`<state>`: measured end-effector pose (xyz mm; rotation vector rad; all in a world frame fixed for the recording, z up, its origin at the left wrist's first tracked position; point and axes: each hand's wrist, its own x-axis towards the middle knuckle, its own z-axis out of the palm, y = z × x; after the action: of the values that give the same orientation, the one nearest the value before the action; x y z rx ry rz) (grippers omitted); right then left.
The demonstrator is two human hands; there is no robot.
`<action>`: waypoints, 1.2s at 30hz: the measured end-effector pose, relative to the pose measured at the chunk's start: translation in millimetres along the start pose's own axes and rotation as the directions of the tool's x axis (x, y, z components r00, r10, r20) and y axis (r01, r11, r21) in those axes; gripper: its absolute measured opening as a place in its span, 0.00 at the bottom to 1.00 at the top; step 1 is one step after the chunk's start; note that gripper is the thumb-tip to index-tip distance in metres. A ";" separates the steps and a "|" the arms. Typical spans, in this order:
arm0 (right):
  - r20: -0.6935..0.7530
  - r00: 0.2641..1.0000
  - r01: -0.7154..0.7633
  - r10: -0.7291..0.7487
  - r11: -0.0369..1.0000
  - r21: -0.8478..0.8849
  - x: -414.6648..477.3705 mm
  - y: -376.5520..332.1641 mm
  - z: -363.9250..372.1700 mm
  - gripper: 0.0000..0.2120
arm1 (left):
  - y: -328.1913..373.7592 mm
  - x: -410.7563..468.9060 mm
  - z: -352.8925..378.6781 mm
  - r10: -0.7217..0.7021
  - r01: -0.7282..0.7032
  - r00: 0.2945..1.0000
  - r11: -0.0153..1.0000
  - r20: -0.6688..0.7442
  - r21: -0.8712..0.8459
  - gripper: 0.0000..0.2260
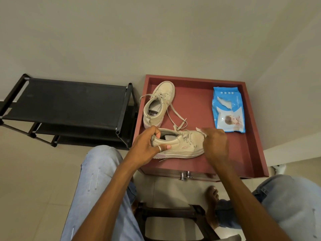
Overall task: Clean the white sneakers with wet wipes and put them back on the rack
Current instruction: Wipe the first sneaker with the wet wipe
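Observation:
Two off-white sneakers lie on a red cabinet top (194, 105). The near sneaker (184, 146) lies sideways, toe pointing right. My left hand (147, 146) grips its heel, thumb inside the opening. My right hand (215, 145) holds a white wet wipe (201, 131) against the sneaker's toe; most of the wipe is hidden under my fingers. The second sneaker (159, 105) rests upright behind, toe pointing away, its laces trailing across the top. A blue wet wipe pack (228, 110) lies at the right with a wipe poking out.
A black shoe rack (69, 105) with fabric shelves stands on the floor to the left of the cabinet, against the wall. My legs in light jeans frame the lower view. A dark wooden stool (173, 216) is beneath me. A wall closes the right side.

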<state>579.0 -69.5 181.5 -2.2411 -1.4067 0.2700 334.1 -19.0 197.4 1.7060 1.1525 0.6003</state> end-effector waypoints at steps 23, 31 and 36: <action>0.038 0.993 -0.115 0.114 0.993 0.038 -28.8 3.0 2.6 0.21 | -3.0 1.2 0.8 -0.009 0.009 1.000 1.000 0.005 0.003 0.18; 0.043 0.999 -0.004 -0.002 0.988 0.152 -29.5 -10.9 7.4 0.19 | -2.3 -0.2 0.7 -0.015 0.015 1.000 1.000 0.003 0.005 0.18; 0.016 0.961 -0.277 0.277 0.953 0.123 -21.4 18.7 1.9 0.19 | 0.4 -0.6 0.4 -0.014 0.014 1.000 1.000 0.005 0.015 0.17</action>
<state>583.3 -94.6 168.9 -2.3296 -1.0400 0.4369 334.3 -19.8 197.7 1.7100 1.1669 0.5799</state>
